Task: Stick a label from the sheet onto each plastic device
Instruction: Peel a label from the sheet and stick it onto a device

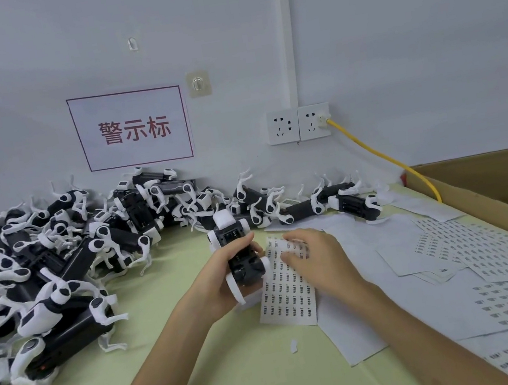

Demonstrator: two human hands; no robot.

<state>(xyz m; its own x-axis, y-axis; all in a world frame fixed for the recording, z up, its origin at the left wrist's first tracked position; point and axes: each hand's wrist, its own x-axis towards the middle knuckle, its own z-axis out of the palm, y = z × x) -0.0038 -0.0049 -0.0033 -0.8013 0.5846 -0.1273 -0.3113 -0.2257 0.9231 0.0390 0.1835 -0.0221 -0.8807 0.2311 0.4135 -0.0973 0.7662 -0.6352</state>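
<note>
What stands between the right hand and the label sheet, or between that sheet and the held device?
Nothing visible. The right hand touches the label sheet at its upper rows, and the device gripped in the left hand lies beside the sheet's left edge.

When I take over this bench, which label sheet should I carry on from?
On the green table, right of the pile of black-and-white devices, white sheets spread toward the cardboard box. The label sheet is the leftmost one, beside the device held in the left hand. Unlike the others, the right hand rests on it.
</note>
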